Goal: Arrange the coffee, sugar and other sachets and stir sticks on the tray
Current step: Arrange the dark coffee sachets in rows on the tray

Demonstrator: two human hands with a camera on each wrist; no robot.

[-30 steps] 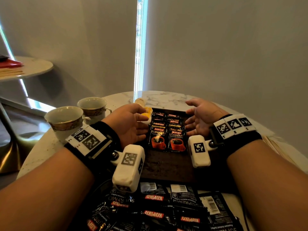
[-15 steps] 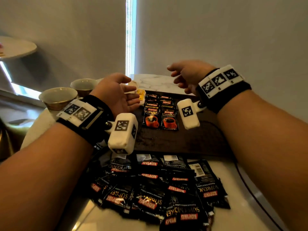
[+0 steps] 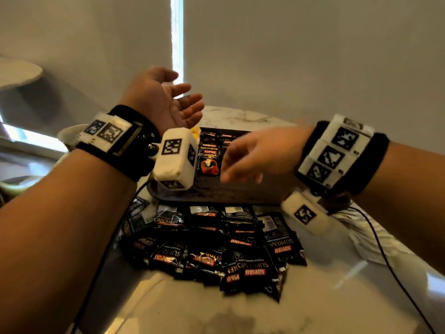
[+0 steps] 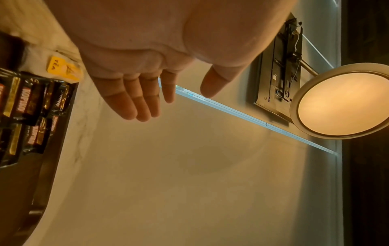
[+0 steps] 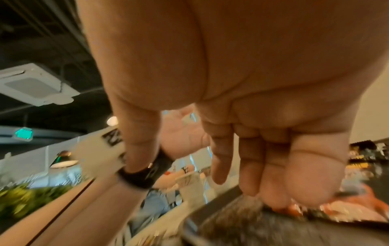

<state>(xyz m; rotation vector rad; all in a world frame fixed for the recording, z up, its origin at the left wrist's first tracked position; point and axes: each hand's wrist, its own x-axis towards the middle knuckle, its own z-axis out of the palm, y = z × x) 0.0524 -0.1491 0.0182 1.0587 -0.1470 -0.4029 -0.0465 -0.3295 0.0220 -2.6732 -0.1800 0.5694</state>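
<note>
Kopiko Supremo coffee sachets on the tray (image 3: 209, 155) sat in two overlapping columns at the far-left part of the dark tray (image 3: 240, 191), front one showing a red cup; right column mostly hidden behind the right hand. In the left wrist view the same rows (image 4: 31, 106) lay at the tray's far end, gold and red bands visible. Yellow tea sachet (image 4: 63, 69) lay just beside the tray's far-left corner, on the marble table (image 3: 240, 116); only a sliver of it showed in the head view, behind the left wrist camera. Loose pile of black Kopiko sachets (image 3: 212, 247) lay on the table just in front of the tray's near edge, overlapping each other, many upside down to the viewer. Stir sticks (image 3: 366, 230) appeared as a pale blurred bundle on the table right of the pile; can't tell detail. Left hand (image 3: 166, 100) was raised above the tray's left end, palm turned up and inward, fingers (image 4: 134, 101) straight and close together, thumb apart, holding nothing. Right hand (image 3: 260, 155) was over the tray above the right sachet column, motion-blurred, palm down, fingers (image 5: 250, 166) hanging loosely bent and close together, nothing in them; contact with sachets: can't tell. Teacup (image 3: 69, 136) sat left of the tray, mostly hidden behind the left wrist band. Black cable (image 3: 385, 256) ran across the table at right.
</note>
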